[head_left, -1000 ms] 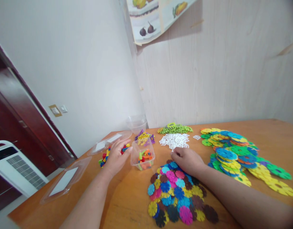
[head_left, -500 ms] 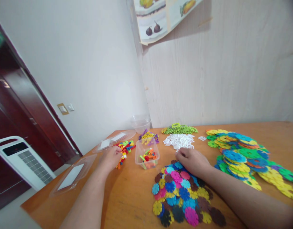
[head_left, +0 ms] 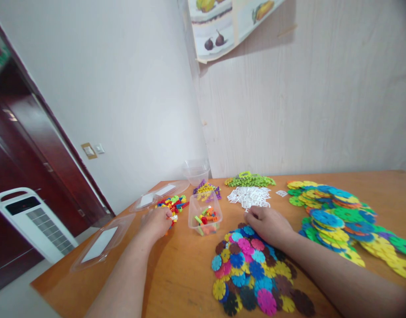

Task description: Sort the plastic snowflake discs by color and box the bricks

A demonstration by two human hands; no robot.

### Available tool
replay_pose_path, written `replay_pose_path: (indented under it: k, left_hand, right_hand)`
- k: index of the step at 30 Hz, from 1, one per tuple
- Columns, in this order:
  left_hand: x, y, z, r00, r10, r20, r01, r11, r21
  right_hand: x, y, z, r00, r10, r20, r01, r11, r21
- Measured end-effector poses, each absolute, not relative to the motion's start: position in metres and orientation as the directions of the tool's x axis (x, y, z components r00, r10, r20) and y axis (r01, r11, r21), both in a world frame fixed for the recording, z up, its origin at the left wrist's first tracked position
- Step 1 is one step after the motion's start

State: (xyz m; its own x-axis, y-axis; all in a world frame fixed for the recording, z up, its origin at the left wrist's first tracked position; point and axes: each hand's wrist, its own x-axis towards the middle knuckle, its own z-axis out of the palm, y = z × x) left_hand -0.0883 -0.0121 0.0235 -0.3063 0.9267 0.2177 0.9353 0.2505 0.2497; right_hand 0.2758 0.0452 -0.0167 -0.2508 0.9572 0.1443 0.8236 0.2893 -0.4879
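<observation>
My left hand [head_left: 158,223] is at the near edge of a pile of small coloured building blocks [head_left: 171,202] at the table's left side. Its fingers are bent together over some blocks; what lies between them is hidden. A white piece [head_left: 173,217] shows beside the fingertips. To the right of this hand stands a clear plastic box [head_left: 193,215] with several orange, red and green blocks [head_left: 208,219] inside. My right hand [head_left: 269,224] rests with curled fingers at the far edge of a heap of notched plastic discs [head_left: 238,260], and nothing shows in it.
Behind the box lie purple and yellow pieces [head_left: 206,191], white frame-like pieces [head_left: 249,196] and green pieces [head_left: 251,180]. Stacked clear tubs [head_left: 195,170] stand by the wall. Clear lids [head_left: 100,243] lie at left, larger discs [head_left: 325,218] at right.
My left hand has shifted slightly right and its fingers have moved over the near blocks, uncovering more of the pile behind. My right hand stays put. The view has shifted slightly.
</observation>
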Motion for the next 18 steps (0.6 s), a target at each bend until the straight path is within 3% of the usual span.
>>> replay_pose_path:
  k: [4,8,15,18]
  left_hand:
    - [-0.08,-0.01,0.028,-0.33,0.915,0.232,0.877,0.206,0.434]
    - [-0.057,-0.007,0.034,-0.278,0.895,0.348,0.753,-0.021,0.658]
    - [-0.031,-0.011,0.04,-0.195,0.909,0.369,0.71,-0.129,0.693]
    - [-0.041,-0.011,0.041,-0.266,0.891,0.368,0.703,-0.082,0.707]
  right_hand:
    - [0.275,0.045,-0.016,-0.25,0.958,0.14,0.829,0.287,-0.479]
    - [0.275,0.045,-0.016,-0.251,0.957,0.144,0.83,0.289,-0.478]
    - [0.276,0.046,-0.017,-0.257,0.954,0.155,0.822,0.3,-0.483]
    - [0.276,0.046,-0.017,-0.259,0.953,0.158,0.822,0.303,-0.483]
